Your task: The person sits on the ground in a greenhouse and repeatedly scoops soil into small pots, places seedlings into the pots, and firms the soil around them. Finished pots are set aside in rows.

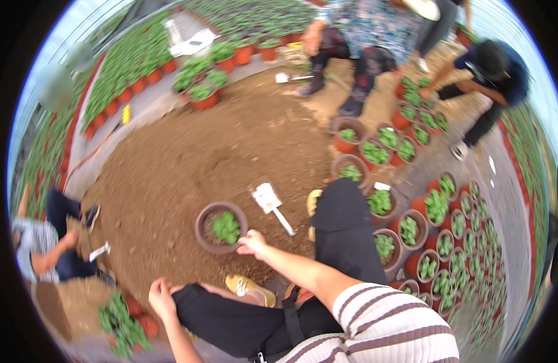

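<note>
My right hand (253,245) grips the rim of a brown plastic plant pot (200,233) at its lower right. Inside the pot a small leafy green plant (225,228) stands in soil. The pot is on or just over the mound of brown soil (170,181); I cannot tell which. My left hand (161,297) hangs beside my bent left knee, fingers loosely curled and holding nothing visible. A hand trowel (267,198) with a pale, shiny blade lies on the soil, right of the pot and apart from both hands.
Many potted plants (408,230) crowd the ground to my right. More pots (201,97) line the soil's far edge. People sit or crouch at the left (45,245), at the far side (365,36) and at the right (492,72). Leafy plants (124,324) stand near my left.
</note>
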{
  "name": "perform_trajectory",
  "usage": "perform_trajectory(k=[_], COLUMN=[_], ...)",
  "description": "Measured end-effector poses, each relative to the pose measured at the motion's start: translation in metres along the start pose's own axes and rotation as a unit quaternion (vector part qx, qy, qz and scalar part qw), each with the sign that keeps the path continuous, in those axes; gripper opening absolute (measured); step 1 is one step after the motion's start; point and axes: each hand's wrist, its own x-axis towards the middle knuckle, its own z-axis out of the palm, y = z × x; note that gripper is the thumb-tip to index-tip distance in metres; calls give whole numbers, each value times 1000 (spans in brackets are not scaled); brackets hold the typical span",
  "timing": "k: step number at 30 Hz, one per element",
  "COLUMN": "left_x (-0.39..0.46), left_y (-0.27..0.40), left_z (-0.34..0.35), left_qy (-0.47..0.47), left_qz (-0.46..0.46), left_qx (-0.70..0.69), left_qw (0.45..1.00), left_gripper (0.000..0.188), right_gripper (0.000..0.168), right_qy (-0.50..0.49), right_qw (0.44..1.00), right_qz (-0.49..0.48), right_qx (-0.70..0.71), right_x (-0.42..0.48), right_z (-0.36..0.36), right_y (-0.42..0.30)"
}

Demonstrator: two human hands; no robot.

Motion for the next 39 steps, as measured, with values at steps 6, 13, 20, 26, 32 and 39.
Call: perform_trajectory(k=[6,13,20,26,32,39], left_x=[5,4,13,26,-6,-44], left_y=[33,62,66,71,112,119], left_z=[28,55,70,73,84,116], left_qy=[-16,-84,-148,-283,-289,-342], left_qz=[56,69,27,9,120,265], left_qx=[99,176,193,233,487,601], left_qw=[993,978,969,930,816,672], left_gripper=[16,27,29,28,33,39], right_gripper=[17,15,24,26,27,29], right_qy=[32,-6,157,416,403,383], right_qw=[999,995,887,832,852,866], right_qz=[-19,-32,-52,-36,32,49], right_qx=[-19,-94,-430,-365,-332,-317], right_x=[-15,-30,-28,-1,8,4], right_z=[-26,-33,-64,-103,-112,-124], right_y=[-8,0,-4,-19,-20,-31])
